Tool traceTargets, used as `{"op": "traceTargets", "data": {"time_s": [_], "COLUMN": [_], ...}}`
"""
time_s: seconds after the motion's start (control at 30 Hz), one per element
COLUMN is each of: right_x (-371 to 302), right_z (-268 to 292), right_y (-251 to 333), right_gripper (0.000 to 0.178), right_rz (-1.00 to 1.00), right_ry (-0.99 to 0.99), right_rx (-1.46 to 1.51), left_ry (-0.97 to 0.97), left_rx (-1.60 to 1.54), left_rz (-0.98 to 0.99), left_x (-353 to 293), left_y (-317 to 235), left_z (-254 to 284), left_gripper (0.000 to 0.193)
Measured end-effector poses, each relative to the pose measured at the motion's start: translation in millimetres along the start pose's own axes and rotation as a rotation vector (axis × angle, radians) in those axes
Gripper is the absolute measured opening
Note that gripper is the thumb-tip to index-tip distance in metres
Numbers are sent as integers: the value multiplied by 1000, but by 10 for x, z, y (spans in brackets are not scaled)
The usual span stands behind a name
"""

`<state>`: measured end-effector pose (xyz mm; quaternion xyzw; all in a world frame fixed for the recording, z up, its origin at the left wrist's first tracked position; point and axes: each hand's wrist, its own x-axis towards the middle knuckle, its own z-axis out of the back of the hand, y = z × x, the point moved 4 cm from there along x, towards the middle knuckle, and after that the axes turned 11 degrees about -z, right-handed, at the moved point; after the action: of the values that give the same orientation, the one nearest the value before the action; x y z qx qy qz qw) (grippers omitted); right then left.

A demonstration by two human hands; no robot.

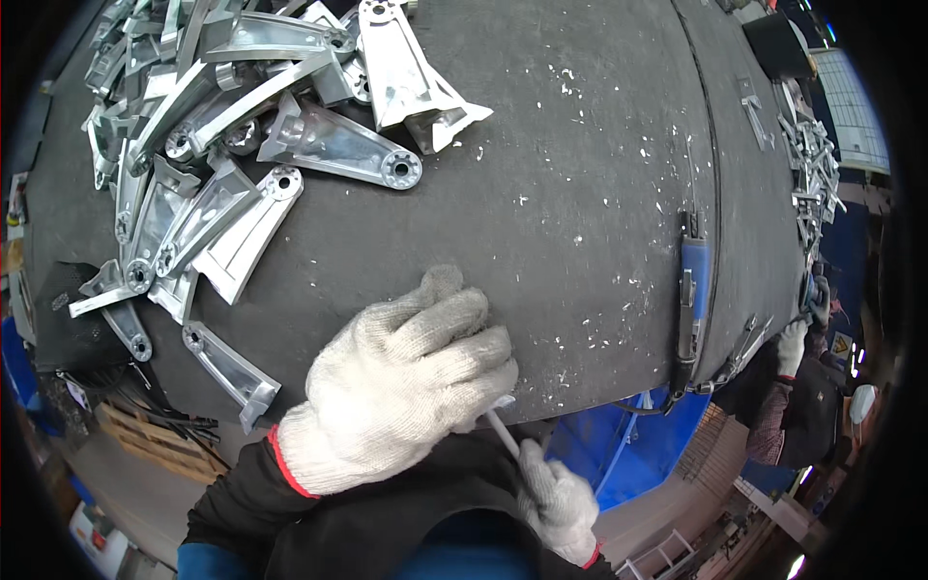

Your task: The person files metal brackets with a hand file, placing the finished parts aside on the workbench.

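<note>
Pale rod (pixel 502 432) slants from right grip (pixel 559 498); tip beside left grip (pixel 411 377).

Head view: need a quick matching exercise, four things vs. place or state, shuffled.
Things:
1. Right hand
2. Large heap of metal brackets
3. Blue-and-black tool
4. Wooden pallet

Place or state:
A. Lying on the dark tabletop, right of picture centre
B. Below tabletop level, lower left of the picture
C. Gloved, around a slim pale rod
D. On the tabletop, upper left

Pairs: 1-C, 2-D, 3-A, 4-B
</note>
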<state>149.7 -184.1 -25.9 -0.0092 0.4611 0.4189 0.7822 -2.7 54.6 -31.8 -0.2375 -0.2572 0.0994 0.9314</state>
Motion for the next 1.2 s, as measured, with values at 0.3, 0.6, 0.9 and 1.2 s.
{"op": "traceTargets", "data": {"time_s": [0.3,0.6,0.9,1.2], "right_x": [-43,-49,-367,64], "right_z": [-62,183,144,-264], "right_y": [-314,81,-532,-378], "right_gripper": [77,55,59,63], "right_rz": [-478,96,-36,51], "right_ry": [447,-106,-286,-177], "right_rx": [890,-279,619,787], "left_ry": [-3,64,-161,-496], "left_rx": [4,-62,-537,-932], "left_rz": [-21,28,189,417], "left_x": [28,-15,6,-257], "left_y": [5,-22,-84,-466], "left_z": [-35,0,246,449], "left_gripper": [33,60,58,56]}}
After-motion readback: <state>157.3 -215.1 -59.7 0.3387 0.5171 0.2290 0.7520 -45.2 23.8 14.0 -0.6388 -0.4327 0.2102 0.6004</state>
